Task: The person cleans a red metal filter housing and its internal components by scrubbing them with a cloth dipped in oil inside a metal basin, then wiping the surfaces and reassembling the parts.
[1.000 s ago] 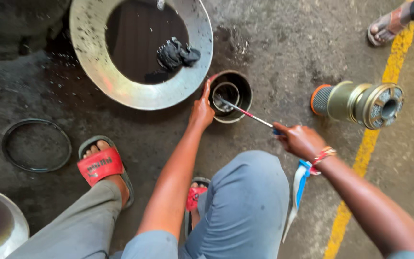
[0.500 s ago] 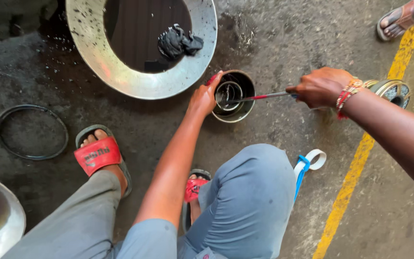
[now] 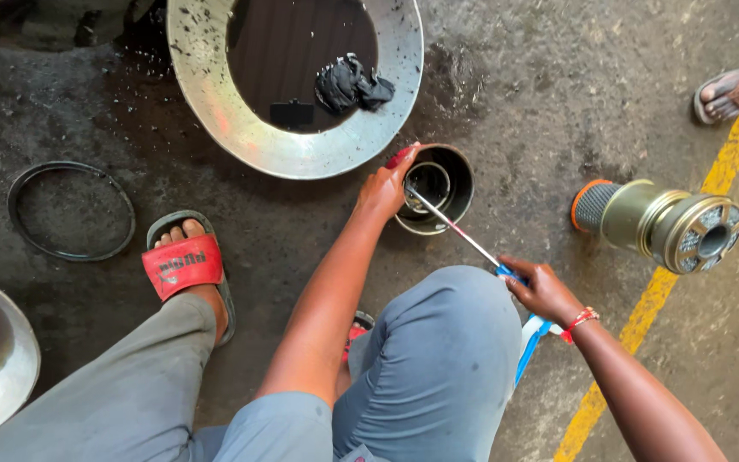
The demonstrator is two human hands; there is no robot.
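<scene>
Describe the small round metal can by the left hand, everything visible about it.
The small round metal can stands upright on the stained concrete floor, just below the rim of the big metal basin. It looks like dull, oily steel, dark inside, open at the top, with a smaller shiny ring-shaped part sitting in it. The left hand grips its left rim. A thin rod-like tool, held by the right hand, slants down into its opening.

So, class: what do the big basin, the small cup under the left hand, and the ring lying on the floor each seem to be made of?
Basin: bare metal, probably steel or aluminium, with a dull silvery sheen and dark spatter.
Small cup, steadied by the left hand: metal too, with a shiny grey rim and a dark inside.
Ring: likely rubber, thin and matte black, though it could be dirty metal.
</scene>
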